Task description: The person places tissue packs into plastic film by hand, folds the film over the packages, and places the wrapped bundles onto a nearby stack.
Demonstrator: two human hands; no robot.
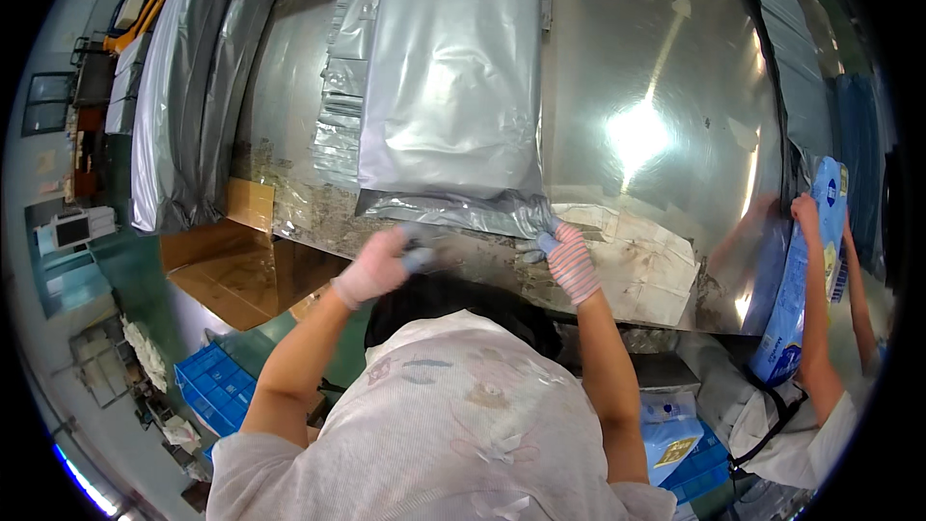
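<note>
A silver plastic bag lies flat on the metal table in front of me, on top of a stack of similar silver bags whose edges fan out at its left. Its near end is a dark, crumpled open edge. My right hand, in a striped pink and grey glove, pinches the near right corner of that edge. My left hand, in a matching glove, is just below the near left part of the edge; motion smears its fingers, and whether it touches the bag cannot be made out.
Filled silver bags stand at the table's left, above an open cardboard box. Worn white paper covers the table's near right edge. A blue crate sits lower left. At right, another person's hands hold a blue package.
</note>
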